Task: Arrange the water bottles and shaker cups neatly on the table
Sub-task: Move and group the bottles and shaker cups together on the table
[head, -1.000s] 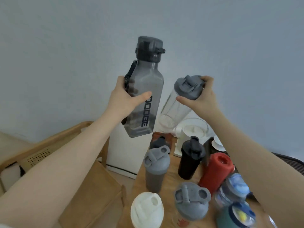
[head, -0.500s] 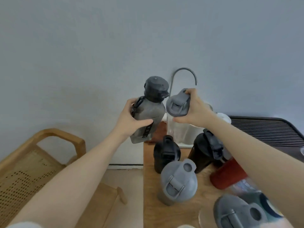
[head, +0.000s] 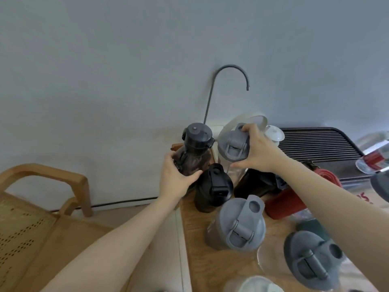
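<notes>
Both fingers (head: 175, 165) wrap smoky bottle (head: 194, 152).

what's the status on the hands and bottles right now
Left hand grips smoky square bottle, right hand grips clear shaker's grey lid. Both at the table's back edge. Black bottle crowds close in front.

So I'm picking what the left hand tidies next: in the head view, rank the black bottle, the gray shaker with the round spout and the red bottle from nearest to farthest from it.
1. Black bottle, just right of the left hand.
2. Gray shaker, nearer the camera, to the right.
3. Red bottle, far right, under the right forearm.
</notes>
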Demonstrator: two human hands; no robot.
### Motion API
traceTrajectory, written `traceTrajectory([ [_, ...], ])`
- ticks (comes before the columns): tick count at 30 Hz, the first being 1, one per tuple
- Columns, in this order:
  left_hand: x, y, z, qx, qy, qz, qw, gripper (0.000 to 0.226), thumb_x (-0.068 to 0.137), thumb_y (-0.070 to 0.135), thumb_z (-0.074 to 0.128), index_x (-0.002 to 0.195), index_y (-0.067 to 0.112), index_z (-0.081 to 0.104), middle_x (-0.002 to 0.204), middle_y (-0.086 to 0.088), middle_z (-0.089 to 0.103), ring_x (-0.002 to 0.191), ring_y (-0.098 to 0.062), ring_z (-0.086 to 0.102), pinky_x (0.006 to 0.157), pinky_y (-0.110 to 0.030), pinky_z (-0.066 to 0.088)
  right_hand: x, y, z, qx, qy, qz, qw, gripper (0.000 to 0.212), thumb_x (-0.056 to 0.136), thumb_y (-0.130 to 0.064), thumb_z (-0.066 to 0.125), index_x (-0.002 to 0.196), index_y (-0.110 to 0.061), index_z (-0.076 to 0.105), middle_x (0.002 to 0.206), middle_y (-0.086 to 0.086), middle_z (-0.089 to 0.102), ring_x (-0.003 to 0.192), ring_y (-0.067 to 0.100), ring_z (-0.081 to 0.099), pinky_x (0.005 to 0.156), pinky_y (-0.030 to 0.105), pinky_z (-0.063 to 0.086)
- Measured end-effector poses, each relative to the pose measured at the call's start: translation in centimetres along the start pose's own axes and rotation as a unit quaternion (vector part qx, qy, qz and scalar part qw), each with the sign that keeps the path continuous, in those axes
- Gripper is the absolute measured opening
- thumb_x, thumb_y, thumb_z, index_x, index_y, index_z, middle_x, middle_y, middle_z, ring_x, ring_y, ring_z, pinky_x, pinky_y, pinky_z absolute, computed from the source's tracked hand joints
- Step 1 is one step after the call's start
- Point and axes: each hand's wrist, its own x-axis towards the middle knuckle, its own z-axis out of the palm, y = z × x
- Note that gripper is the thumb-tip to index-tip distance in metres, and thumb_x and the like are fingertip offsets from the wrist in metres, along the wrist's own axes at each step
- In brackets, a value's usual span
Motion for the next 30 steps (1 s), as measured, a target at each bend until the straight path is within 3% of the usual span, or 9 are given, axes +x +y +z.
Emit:
traceTrajectory([
  [4, -0.3, -0.7, -0.5, 0.003, -0.023, -0.011, 1.0, 0.082, 0.065, 0.028, 0.083, 0.127, 0.016, 0.031, 0.126, -0.001, 0.04, 0.11, -0.008, 0.042, 0.09, -0.02, 0.038, -0.7, -0.1, 0.5, -0.045, -0.02, 0.009, 0.999, 0.091, 0.057, -0.035, 0.085, 0.124, -0.006, 0.031, 0.122, 0.01, 0.047, 0.113, 0.033, 0.05, 0.094, 0.042, 0.041],
  [8, -0.5, -0.6, -1.0, 0.069, -0.021, 0.0, 0.997, 0.084, 0.061, 0.037, 0.083, 0.126, 0.017, 0.033, 0.128, -0.003, 0.04, 0.11, -0.01, 0.043, 0.087, -0.022, 0.04, -1.3, -0.1, 1.3, -0.097, -0.054, -0.003, 0.994, 0.088, 0.059, -0.044, 0.082, 0.121, -0.007, 0.032, 0.102, 0.005, 0.054, 0.104, 0.033, 0.056, 0.087, 0.034, 0.035],
  [12, -1.7, -0.4, -0.7, 0.089, -0.013, 0.004, 0.996, 0.083, 0.065, 0.041, 0.079, 0.128, 0.016, 0.032, 0.127, -0.004, 0.037, 0.112, -0.013, 0.043, 0.086, -0.023, 0.04, -2.2, 0.3, 2.2, -0.129, -0.097, -0.038, 0.986, 0.09, 0.056, -0.049, 0.082, 0.121, -0.01, 0.032, 0.117, 0.004, 0.054, 0.118, 0.025, 0.05, 0.11, 0.034, 0.017],
  [17, -3.0, -0.3, -0.9, 0.078, -0.059, -0.019, 0.995, 0.09, 0.073, 0.041, 0.073, 0.14, 0.017, 0.018, 0.14, -0.008, 0.028, 0.13, -0.022, 0.033, 0.108, -0.041, 0.035, -2.7, 1.6, 1.7, -0.174, -0.118, -0.066, 0.975, 0.098, 0.053, -0.062, 0.077, 0.127, -0.019, 0.029, 0.146, 0.004, 0.03, 0.145, 0.025, 0.01, 0.117, 0.05, -0.005],
  [19, -4.2, 0.4, -1.0, 0.13, -0.005, 0.062, 0.99, 0.083, 0.08, 0.039, 0.066, 0.141, 0.011, 0.018, 0.145, -0.011, 0.022, 0.134, -0.024, 0.023, 0.112, -0.043, 0.025, -3.0, 2.1, 1.4, -0.18, -0.118, -0.085, 0.973, 0.102, 0.052, -0.07, 0.07, 0.131, -0.021, 0.03, 0.156, 0.006, 0.011, 0.146, 0.026, -0.004, 0.117, 0.05, -0.005],
  [21, -5.6, 1.2, -1.2, 0.223, 0.033, 0.229, 0.947, 0.069, 0.08, 0.041, 0.055, 0.135, 0.012, 0.024, 0.144, -0.009, 0.019, 0.133, -0.027, 0.02, 0.112, -0.041, 0.018, -3.4, 2.3, 1.3, -0.167, -0.099, -0.104, 0.975, 0.107, 0.047, -0.084, 0.051, 0.133, -0.023, 0.032, 0.159, 0.006, 0.0, 0.146, 0.026, -0.005, 0.117, 0.049, -0.003],
  [24, -6.6, 1.5, -1.7, 0.34, -0.048, 0.392, 0.853, 0.064, 0.076, 0.046, 0.052, 0.129, 0.015, 0.035, 0.141, -0.01, 0.026, 0.127, -0.03, 0.028, 0.103, -0.04, 0.028, -3.7, 2.3, 1.4, -0.118, -0.064, -0.099, 0.986, 0.102, 0.051, -0.084, 0.031, 0.133, -0.024, 0.039, 0.157, 0.007, 0.014, 0.146, 0.026, 0.006, 0.117, 0.046, 0.003],
  [27, -6.5, 1.8, -2.1, 0.403, -0.188, 0.396, 0.803, 0.067, 0.076, 0.046, 0.06, 0.132, 0.016, 0.038, 0.143, -0.014, 0.038, 0.129, -0.028, 0.033, 0.101, -0.045, 0.038, -3.6, 1.9, 1.8, -0.093, -0.037, -0.101, 0.99, 0.1, 0.053, -0.082, 0.034, 0.132, -0.021, 0.038, 0.139, 0.002, 0.044, 0.135, 0.027, 0.032, 0.112, 0.044, 0.017],
  [30, -6.7, 2.5, -1.8, 0.455, -0.282, 0.337, 0.775, 0.078, 0.077, 0.038, 0.07, 0.143, 0.021, 0.03, 0.154, -0.013, 0.018, 0.14, -0.029, 0.021, 0.108, -0.034, 0.018, -3.5, 1.7, 2.4, -0.099, -0.056, -0.104, 0.988, 0.108, 0.053, -0.08, 0.05, 0.139, -0.018, 0.027, 0.138, 0.004, 0.047, 0.128, 0.027, 0.042, 0.111, 0.045, 0.022],
])
